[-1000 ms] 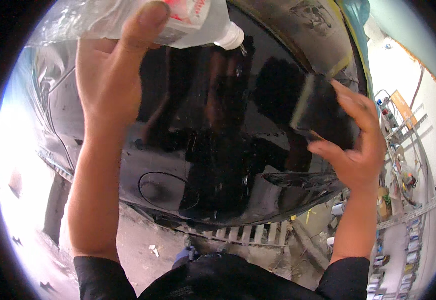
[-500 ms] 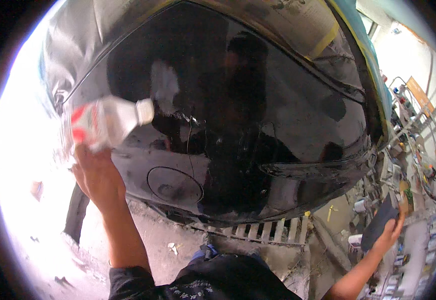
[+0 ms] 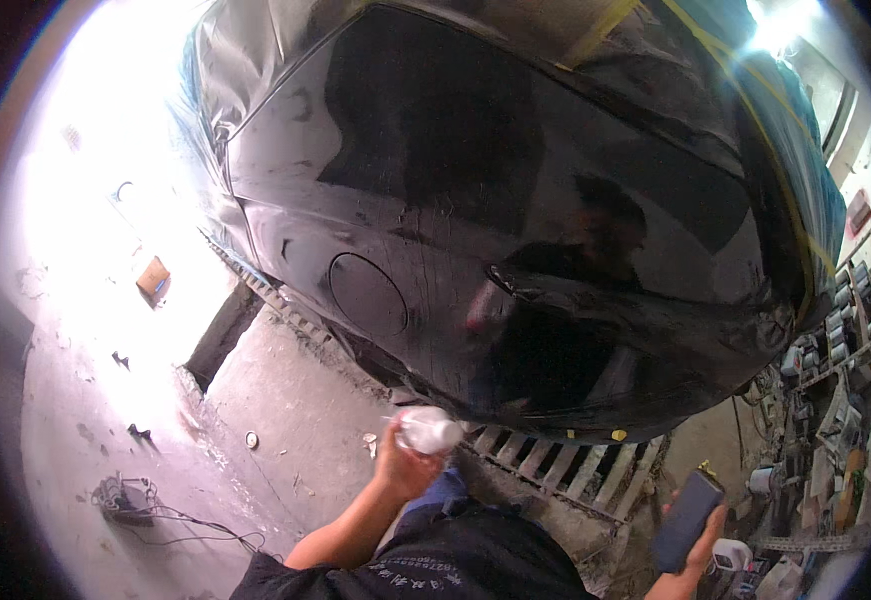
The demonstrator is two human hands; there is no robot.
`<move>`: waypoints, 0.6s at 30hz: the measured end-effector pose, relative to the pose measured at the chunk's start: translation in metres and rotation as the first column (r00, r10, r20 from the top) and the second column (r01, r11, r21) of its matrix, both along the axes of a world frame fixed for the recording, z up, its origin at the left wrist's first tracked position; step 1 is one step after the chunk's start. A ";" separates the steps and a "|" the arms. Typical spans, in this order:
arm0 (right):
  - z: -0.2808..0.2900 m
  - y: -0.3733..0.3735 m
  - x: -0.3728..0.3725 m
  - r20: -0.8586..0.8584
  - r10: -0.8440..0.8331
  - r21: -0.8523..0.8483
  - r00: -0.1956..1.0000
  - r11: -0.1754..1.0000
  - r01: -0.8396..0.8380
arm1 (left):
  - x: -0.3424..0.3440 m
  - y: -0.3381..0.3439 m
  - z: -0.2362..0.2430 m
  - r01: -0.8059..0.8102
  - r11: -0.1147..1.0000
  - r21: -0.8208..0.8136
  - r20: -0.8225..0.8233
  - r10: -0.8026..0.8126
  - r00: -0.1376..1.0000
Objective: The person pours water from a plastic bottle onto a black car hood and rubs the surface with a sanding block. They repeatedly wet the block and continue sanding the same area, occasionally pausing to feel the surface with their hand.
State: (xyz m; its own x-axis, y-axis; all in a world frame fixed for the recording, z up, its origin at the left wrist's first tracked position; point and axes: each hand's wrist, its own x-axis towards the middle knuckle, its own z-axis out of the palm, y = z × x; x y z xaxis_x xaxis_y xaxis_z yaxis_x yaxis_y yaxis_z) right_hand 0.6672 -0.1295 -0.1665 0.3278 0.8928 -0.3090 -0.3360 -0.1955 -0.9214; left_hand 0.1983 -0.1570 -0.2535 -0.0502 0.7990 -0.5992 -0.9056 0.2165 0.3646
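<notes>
My left hand [image 3: 401, 470] grips a clear plastic bottle [image 3: 429, 431] with a white cap and red label, held low below the black car body panel [image 3: 436, 130], which has an oval seam line [image 3: 366, 295]. My right hand [image 3: 706, 530], at the lower right, is closed round a dark grey rectangular block [image 3: 685, 520]. Both hands are away from the glossy panel, which shows dark reflections and thin wet streaks. Plastic sheeting [image 3: 251, 50] and yellow tape [image 3: 601, 30] border the panel.
A slatted grate [image 3: 566, 478] lies under the car's edge on the concrete floor [image 3: 286, 400]. Tangled cords [image 3: 131, 500] lie at lower left, near a trench [image 3: 226, 340]. Cluttered shelving [image 3: 841, 340] lines the right side. A bright light [image 3: 776, 30] shines at upper right.
My left hand with the bottle has moved from over the panel down towards my body. My right hand and block have dropped to the lower right. The view has swung, showing more floor.
</notes>
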 end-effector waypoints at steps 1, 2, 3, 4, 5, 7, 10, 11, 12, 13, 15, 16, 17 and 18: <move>-0.011 0.004 0.000 -0.144 0.117 0.036 0.983 0.993 -0.113 | 0.017 0.000 -0.008 0.051 0.997 -0.066 0.036 -0.048 0.998; -0.027 0.007 -0.002 -0.277 0.217 0.089 0.936 0.976 -0.200 | 0.035 0.007 -0.018 0.119 0.985 -0.122 0.081 -0.109 0.991; -0.038 0.008 -0.005 -0.406 0.322 0.149 0.855 0.947 -0.286 | 0.046 0.006 -0.034 0.243 0.963 -0.117 0.149 -0.225 0.963; -0.039 0.006 -0.011 -0.432 0.340 0.149 0.835 0.940 -0.306 | 0.078 0.019 -0.022 0.236 0.956 -0.174 0.042 -0.232 0.972; -0.032 0.005 -0.026 -0.460 0.359 0.151 0.812 0.933 -0.327 | 0.091 0.027 -0.030 0.322 0.928 -0.188 0.102 -0.307 0.946; -0.033 0.002 -0.048 -0.491 0.381 0.165 0.784 0.924 -0.345 | 0.117 0.041 -0.046 0.487 0.851 -0.197 0.222 -0.445 0.868; -0.039 -0.004 -0.064 -0.587 0.326 0.185 0.741 0.945 -0.269 | 0.177 0.062 -0.013 0.585 0.777 -0.232 0.073 -0.586 0.807; -0.040 -0.006 -0.060 -0.475 0.345 0.159 0.809 0.938 -0.307 | 0.192 0.065 -0.023 0.670 0.730 -0.136 0.025 -0.674 0.739; -0.044 -0.009 -0.055 -0.355 0.362 0.130 0.862 0.932 -0.337 | 0.208 0.069 -0.032 0.743 0.668 -0.037 -0.040 -0.744 0.667; -0.053 -0.017 -0.049 -0.301 0.367 0.123 0.880 0.930 -0.346 | 0.216 0.069 -0.033 0.772 0.619 0.144 0.077 -0.785 0.615; -0.086 -0.033 -0.028 -0.247 0.324 0.107 0.913 0.946 -0.307 | 0.241 0.079 -0.008 0.787 0.552 0.275 0.365 -0.817 0.446; -0.089 -0.036 -0.024 -0.294 0.294 0.111 0.910 0.956 -0.273 | 0.253 0.078 -0.011 0.787 0.546 0.286 0.350 -0.825 0.445; -0.092 -0.041 -0.022 -0.343 0.263 0.112 0.902 0.965 -0.239 | 0.263 0.076 -0.016 0.787 0.541 0.297 0.334 -0.831 0.444; -0.073 -0.048 -0.021 -0.425 0.234 0.118 0.874 0.972 -0.203 | 0.273 0.076 -0.016 0.798 0.522 0.300 0.377 -0.834 0.404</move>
State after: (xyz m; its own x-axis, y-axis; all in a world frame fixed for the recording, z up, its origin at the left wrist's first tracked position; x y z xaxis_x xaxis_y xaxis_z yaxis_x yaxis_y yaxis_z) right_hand 0.6462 -0.1773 -0.2395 -0.0310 0.9499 -0.3109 -0.6606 -0.2529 -0.7069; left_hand 0.4716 -0.0809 -0.2694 0.8854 0.3516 -0.3041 -0.3560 0.9335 0.0431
